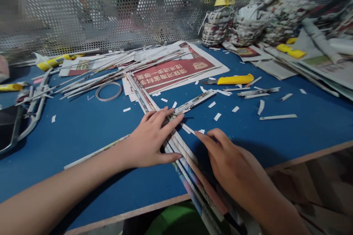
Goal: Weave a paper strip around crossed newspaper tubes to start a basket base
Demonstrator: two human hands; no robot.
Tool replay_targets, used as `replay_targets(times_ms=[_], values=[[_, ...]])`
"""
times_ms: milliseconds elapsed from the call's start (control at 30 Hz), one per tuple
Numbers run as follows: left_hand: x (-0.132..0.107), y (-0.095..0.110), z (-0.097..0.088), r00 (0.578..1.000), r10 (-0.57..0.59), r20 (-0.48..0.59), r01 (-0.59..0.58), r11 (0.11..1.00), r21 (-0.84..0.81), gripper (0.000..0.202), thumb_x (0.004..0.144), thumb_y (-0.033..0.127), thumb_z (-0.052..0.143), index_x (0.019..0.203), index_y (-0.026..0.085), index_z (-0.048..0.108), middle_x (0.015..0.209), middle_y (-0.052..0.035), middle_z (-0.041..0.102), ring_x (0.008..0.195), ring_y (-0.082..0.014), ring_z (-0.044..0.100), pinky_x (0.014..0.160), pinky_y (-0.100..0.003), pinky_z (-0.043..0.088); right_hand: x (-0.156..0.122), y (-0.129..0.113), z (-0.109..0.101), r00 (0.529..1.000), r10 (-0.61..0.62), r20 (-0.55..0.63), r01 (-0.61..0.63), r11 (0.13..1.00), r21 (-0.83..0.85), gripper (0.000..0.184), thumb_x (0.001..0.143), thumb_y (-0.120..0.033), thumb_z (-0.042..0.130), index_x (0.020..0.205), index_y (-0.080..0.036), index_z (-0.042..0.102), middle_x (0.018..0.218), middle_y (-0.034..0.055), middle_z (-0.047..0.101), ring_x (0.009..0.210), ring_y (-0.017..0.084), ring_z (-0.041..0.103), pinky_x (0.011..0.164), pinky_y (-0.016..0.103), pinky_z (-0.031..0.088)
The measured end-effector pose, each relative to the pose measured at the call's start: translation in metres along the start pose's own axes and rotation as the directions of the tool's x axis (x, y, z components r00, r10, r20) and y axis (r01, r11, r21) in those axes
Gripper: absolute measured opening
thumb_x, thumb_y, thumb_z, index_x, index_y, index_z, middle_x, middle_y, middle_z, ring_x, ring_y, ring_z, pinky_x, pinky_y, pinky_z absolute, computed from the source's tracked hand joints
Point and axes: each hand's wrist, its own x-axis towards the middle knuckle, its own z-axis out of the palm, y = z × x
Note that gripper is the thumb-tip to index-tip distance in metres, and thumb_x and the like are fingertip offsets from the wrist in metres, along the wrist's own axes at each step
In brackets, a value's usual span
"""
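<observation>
Newspaper tubes (190,165) on a blue bench (91,125)

Landmark: red-printed newspaper sheet (171,71), one. Long newspaper tubes: several, overlapping, exact count unclear; they run from the sheet's left edge past the bench's near edge. Left hand (154,137), nearer than the sheet: spread, palm down, resting across the tubes. Right hand (228,158), nearer and rightward: forefinger extended to a short white tube (188,128); cannot tell whether pinched. Woven paper baskets (215,29), at least two, behind-right: yellow piece (224,0) atop one; interiors hidden. Yellow utility knife (234,80), one, right. Tape roll (109,99), one, near-left.
</observation>
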Motion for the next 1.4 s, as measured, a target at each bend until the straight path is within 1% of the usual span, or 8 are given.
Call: replay_targets(times_ms=[200, 367, 533, 667, 800, 1000, 1267, 1400], values=[[-0.001, 0.000, 0.000, 1.000, 0.000, -0.002, 0.000, 1.000, 0.004, 0.083, 0.073, 0.067, 0.032, 0.137, 0.021, 0.010, 0.137, -0.0175, 0.025, 0.126, -0.0324, 0.022, 0.097, -0.050, 0.023, -0.001, 0.000, 0.003, 1.000, 0.002, 0.027, -0.001, 1.000, -0.007, 0.050, 0.075, -0.004, 0.033, 0.122, -0.016, 0.044, 0.110, 0.0104, 0.053, 0.060, 0.011, 0.054, 0.051, 0.024, 0.045], [0.000, 0.000, 0.000, 1.000, 0.007, -0.015, -0.008, 1.000, -0.006, 0.083, 0.072, 0.067, 0.033, 0.137, 0.020, 0.012, 0.137, -0.0174, 0.026, 0.125, -0.0330, 0.024, 0.097, -0.051, 0.024, 0.001, -0.002, 0.004, 0.999, 0.011, 0.046, -0.010, 1.000, -0.021, 0.047, 0.076, -0.004, 0.033, 0.119, -0.017, 0.047, 0.109, 0.0099, 0.052, 0.058, 0.010, 0.054, 0.050, 0.024, 0.044], [0.000, 0.000, 0.001, 1.000, 0.004, -0.006, -0.004, 1.000, 0.008, 0.083, 0.072, 0.067, 0.032, 0.137, 0.020, 0.012, 0.136, -0.0180, 0.026, 0.126, -0.0316, 0.023, 0.097, -0.050, 0.024, 0.001, -0.003, 0.004, 1.000, 0.003, 0.004, -0.003, 0.999, -0.040, 0.046, 0.075, -0.003, 0.033, 0.116, -0.018, 0.049, 0.105, 0.0098, 0.053, 0.061, 0.011, 0.055, 0.051, 0.023, 0.045], [0.000, 0.000, 0.000, 1.000, 0.000, -0.005, 0.000, 1.000, 0.004, 0.083, 0.072, 0.068, 0.031, 0.137, 0.021, 0.010, 0.137, -0.0173, 0.025, 0.126, -0.0319, 0.022, 0.097, -0.050, 0.023, 0.002, -0.005, 0.004, 1.000, 0.017, 0.010, -0.017, 0.999, -0.049, 0.044, 0.075, -0.004, 0.034, 0.115, -0.017, 0.050, 0.100, 0.0102, 0.054, 0.058, 0.011, 0.054, 0.049, 0.022, 0.045], [0.000, 0.002, -0.002, 1.000, -0.015, 0.021, 0.015, 1.000, -0.006, 0.082, 0.073, 0.067, 0.031, 0.138, 0.022, 0.009, 0.138, -0.0167, 0.024, 0.127, -0.0319, 0.021, 0.097, -0.051, 0.022, 0.003, -0.008, 0.001, 0.999, 0.027, -0.027, -0.028, 0.998, -0.065, 0.044, 0.075, -0.006, 0.036, 0.115, -0.017, 0.050, 0.097, 0.0100, 0.054, 0.055, 0.009, 0.054, 0.046, 0.019, 0.044], [0.000, 0.004, -0.005, 0.999, -0.025, 0.037, 0.025, 1.000, -0.002, 0.081, 0.074, 0.066, 0.031, 0.137, 0.022, 0.010, 0.138, -0.0164, 0.024, 0.127, -0.0329, 0.020, 0.097, -0.051, 0.023, 0.004, -0.013, -0.003, 0.997, 0.021, -0.069, -0.030, 0.992, -0.126, 0.046, 0.069, -0.005, 0.041, 0.112, -0.015, 0.053, 0.088, 0.0086, 0.055, 0.049, 0.009, 0.053, 0.039, 0.018, 0.043], [0.001, 0.007, -0.004, 0.999, -0.036, 0.038, 0.034, 0.999, 0.042, 0.078, 0.075, 0.065, 0.030, 0.137, 0.020, 0.015, 0.138, -0.0171, 0.025, 0.127, -0.0318, 0.020, 0.098, -0.050, 0.021, 0.004, -0.016, -0.005, 0.995, 0.025, -0.094, -0.041, 0.985, -0.170, 0.046, 0.067, -0.006, 0.045, 0.111, -0.015, 0.056, 0.084, 0.0081, 0.057, 0.046, 0.009, 0.052, 0.037, 0.018, 0.042], [0.002, 0.007, -0.002, 1.000, -0.021, 0.023, 0.019, 0.998, 0.065, 0.072, 0.076, 0.063, 0.030, 0.135, 0.023, 0.021, 0.137, -0.0153, 0.026, 0.127, -0.0328, 0.020, 0.097, -0.051, 0.022, 0.005, -0.016, -0.006, 0.996, 0.029, -0.083, -0.043, 0.982, -0.184, 0.045, 0.068, -0.007, 0.047, 0.111, -0.016, 0.056, 0.084, 0.0080, 0.058, 0.045, 0.008, 0.051, 0.036, 0.018, 0.041]])
